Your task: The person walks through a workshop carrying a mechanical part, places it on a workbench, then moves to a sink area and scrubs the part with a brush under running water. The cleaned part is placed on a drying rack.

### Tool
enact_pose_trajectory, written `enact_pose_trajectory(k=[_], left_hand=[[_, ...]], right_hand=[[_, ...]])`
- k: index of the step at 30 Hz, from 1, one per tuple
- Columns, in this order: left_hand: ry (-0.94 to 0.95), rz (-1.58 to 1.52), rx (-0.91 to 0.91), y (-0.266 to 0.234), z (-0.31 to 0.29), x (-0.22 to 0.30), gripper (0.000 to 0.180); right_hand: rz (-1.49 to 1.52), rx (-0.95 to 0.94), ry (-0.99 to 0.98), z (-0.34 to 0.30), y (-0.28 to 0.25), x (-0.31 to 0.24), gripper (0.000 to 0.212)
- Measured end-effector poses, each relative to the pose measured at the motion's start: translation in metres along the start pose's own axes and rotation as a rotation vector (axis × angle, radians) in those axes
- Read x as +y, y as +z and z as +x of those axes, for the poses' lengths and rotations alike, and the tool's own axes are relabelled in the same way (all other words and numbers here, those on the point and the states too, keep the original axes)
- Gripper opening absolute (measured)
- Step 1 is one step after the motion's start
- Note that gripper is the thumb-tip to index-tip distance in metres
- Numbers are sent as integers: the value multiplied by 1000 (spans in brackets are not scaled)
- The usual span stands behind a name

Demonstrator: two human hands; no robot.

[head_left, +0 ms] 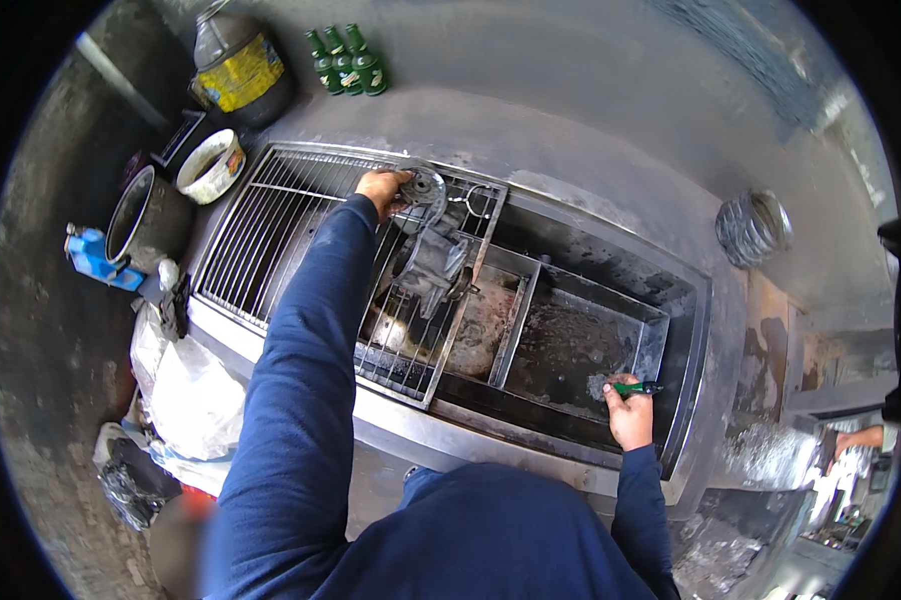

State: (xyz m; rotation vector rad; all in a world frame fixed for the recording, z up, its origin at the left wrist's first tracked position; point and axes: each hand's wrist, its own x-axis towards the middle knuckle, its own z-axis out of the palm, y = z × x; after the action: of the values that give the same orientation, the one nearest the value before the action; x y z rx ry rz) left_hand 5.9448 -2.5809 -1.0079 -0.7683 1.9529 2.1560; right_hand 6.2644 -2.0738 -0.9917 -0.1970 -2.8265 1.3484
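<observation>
My left hand [380, 192] is closed on the upper rim of a grey cast-metal machine part [432, 258], which rests on the wire rack [300, 215] over the left of a metal basin. A round flange with a central hole tops the part, and its lower body is angular. Over the basin's right side, my right hand [629, 418] is closed around a green-handled brush [634, 387]. The brush's greyish end points left, above a tray [653, 345] of dark liquid, apart from the metal part.
Three green bottles [348, 72] and a dark jug with a yellow label [240, 75] stand behind. A white bowl [210, 168], a dark pot [150, 220] and plastic bags [195, 400] lie left. A wire coil [752, 228] sits right. Another person's hand [858, 440] shows far right.
</observation>
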Motion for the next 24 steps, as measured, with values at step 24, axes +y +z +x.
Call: enact_pose_trajectory(k=[24], left_hand=[[1063, 2401, -240, 126, -250, -29, 42]], right_hand=[[-1, -30, -64, 25, -3, 0, 15]])
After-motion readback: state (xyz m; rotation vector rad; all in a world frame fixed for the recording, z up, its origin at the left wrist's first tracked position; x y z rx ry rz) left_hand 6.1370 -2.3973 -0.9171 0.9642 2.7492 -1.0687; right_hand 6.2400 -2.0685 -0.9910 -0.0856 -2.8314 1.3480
